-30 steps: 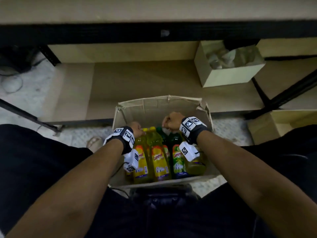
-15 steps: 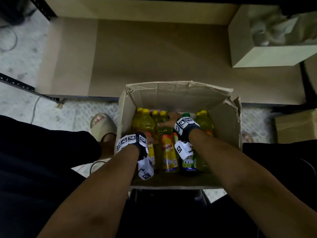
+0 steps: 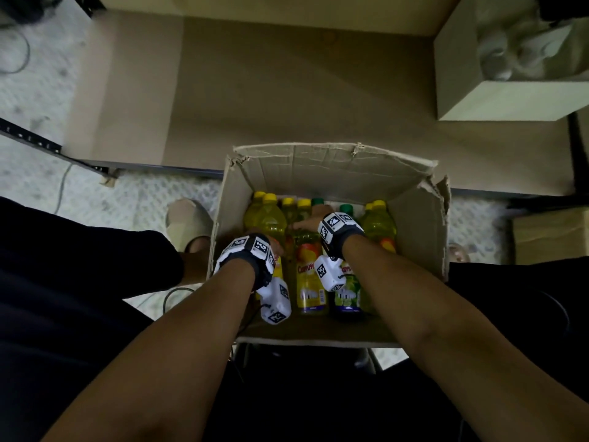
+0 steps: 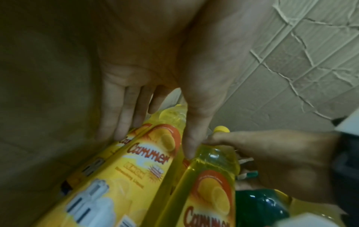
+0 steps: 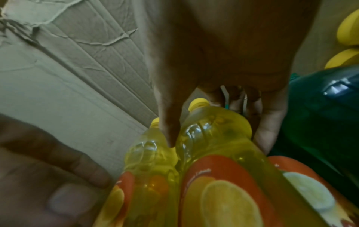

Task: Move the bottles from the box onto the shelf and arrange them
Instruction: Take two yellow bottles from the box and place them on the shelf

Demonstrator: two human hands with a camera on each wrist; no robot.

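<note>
The right hand [image 5: 223,64] reaches down over a yellow bottle [image 5: 217,138] in the box [image 3: 331,167]. Its thumb lies in the gap on one side of the bottle's shoulder, and its fingers [image 5: 268,122] curve down the other side. The wrap looks partial, so the grip is judged as forming rather than complete.

The left hand [image 4: 155,73] is flat with straight fingers [image 4: 120,119]. They lie against the label of the leftmost yellow bottle [image 4: 136,161], next to the box wall, and the thumb sits in the gap beside it. This hand holds nothing.

Half a second ago the right hand lay across the bottle tops near the middle of the row. It has since settled lower, around one bottle's neck and shoulder. The left hand has dropped from the box rim to the bottles at the left end. A second ago both hands were closed near the caps. The head camera has also tilted further down onto the box.

All bottles, yellow and green [image 3: 345,291], stand upright in the box. The shelf [image 3: 302,100] beyond it carries only a pale carton [image 3: 510,97] at its right. No transfer has begun. The next step is judged to be closing each hand on a bottle and lifting.
</note>
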